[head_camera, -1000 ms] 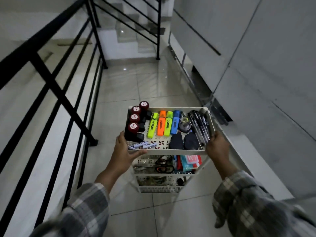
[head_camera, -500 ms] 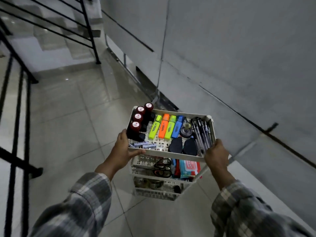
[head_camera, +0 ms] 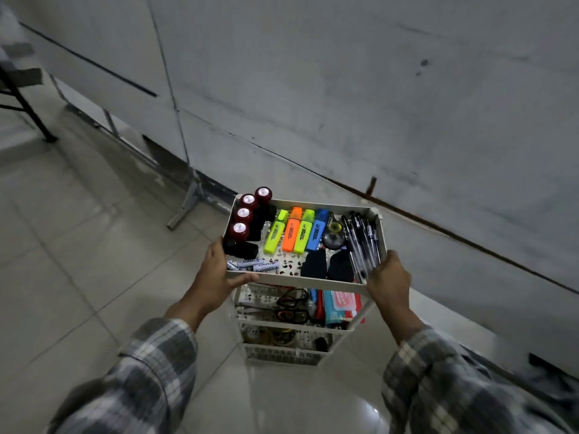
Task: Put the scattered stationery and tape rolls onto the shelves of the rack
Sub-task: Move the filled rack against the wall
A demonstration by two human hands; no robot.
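Observation:
I hold a white three-tier rack (head_camera: 319,204) above the tiled floor. My left hand (head_camera: 217,272) grips the top shelf's near left corner and my right hand (head_camera: 388,278) grips its near right corner. The top shelf carries several red-capped stamps (head_camera: 245,214), several highlighters (head_camera: 296,234), a tape dispenser (head_camera: 332,236), black pens (head_camera: 363,242), two black erasers (head_camera: 326,266) and white markers (head_camera: 253,264). Scissors (head_camera: 291,306) and a red and blue packet (head_camera: 340,306) lie on the middle shelf. Tape rolls (head_camera: 275,335) sit on the bottom shelf.
A grey panelled wall (head_camera: 376,89) runs diagonally close behind the rack, with a metal bracket (head_camera: 188,202) at its foot on the left. A black railing post (head_camera: 28,114) stands at the far left. Glossy floor tiles (head_camera: 78,261) spread to the left and below.
The view has swung right: the black railing and stairs have slid out to the left and the grey wall fills the frame. Both hands keep their grip on the rack.

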